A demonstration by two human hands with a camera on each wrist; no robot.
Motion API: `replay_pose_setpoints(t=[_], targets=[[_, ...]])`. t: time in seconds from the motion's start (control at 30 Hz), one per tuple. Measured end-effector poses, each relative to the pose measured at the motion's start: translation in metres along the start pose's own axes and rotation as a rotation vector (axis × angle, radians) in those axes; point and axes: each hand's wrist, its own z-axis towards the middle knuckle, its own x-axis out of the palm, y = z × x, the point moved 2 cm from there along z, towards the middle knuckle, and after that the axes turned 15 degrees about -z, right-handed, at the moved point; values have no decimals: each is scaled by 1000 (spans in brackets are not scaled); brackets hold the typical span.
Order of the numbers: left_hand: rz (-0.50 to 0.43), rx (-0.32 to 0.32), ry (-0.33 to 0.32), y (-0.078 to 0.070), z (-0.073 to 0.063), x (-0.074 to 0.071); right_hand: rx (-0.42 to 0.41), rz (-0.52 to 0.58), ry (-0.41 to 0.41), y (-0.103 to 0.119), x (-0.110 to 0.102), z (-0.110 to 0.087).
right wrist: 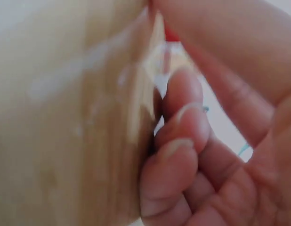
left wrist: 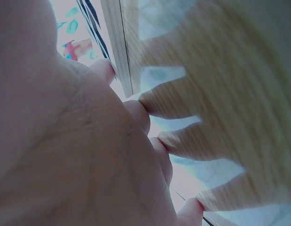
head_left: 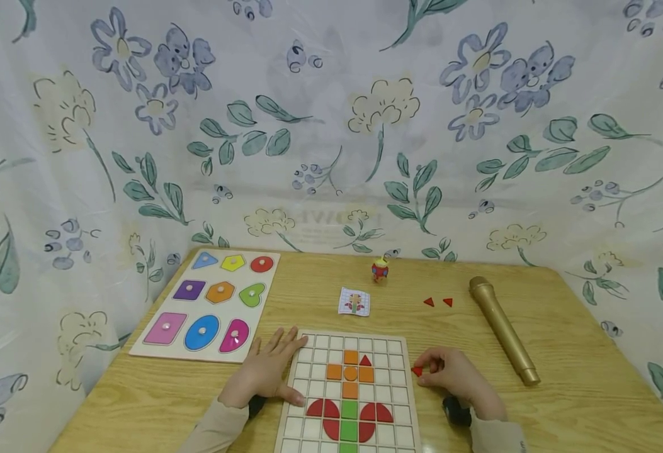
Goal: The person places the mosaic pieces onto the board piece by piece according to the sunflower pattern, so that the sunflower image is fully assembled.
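A white grid board (head_left: 314, 352) lies at the front of the table with orange squares, an orange circle (head_left: 351, 374), green squares (head_left: 349, 410) and red quarter-circle pieces (head_left: 331, 430) on it. One red triangle (head_left: 365, 361) sits on the grid right of the top orange square. My left hand (head_left: 266, 372) has its fingers spread at the board's left edge, thumb on the rim. Just off the right edge, my right hand (head_left: 453, 375) pinches another red triangle (head_left: 417, 371) between thumb and index finger. In the right wrist view the other fingers (right wrist: 169, 169) curl near the tabletop.
A puzzle board of knobbed shapes (head_left: 181, 333) lies at left. Behind the grid are a small pattern card (head_left: 354, 302) and a red toy figure (head_left: 380, 270). Two loose red triangles (head_left: 429, 302) and a gold microphone (head_left: 504, 330) lie at right. A floral curtain (head_left: 331, 126) hangs behind.
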Motion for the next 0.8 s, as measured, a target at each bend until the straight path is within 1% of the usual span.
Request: replay_pose_setpoints(t=[0.23,0.33,0.43,0.53,0.67,0.73,0.8], targets=[[0,2,0,-1,0,-1,-30,-32,-76,-2,3,-5],[-4,3,-1,-2,-1,-1,-4,-39,-99,-4,4,-5],[-6,8,0,-2,-2,-1,17,-15,-107,-5,4,-4],[-7,10,2,-1,-2,-1,19,31,-66,2,6,-3],[-4,10,-3,0,-2,-1,-9,105,62,24,16,2],[0,12,-4,0,-1,0,-33,107,112,36,24,5],[3,12,-5,1,0,0,-50,86,138,47,31,8]])
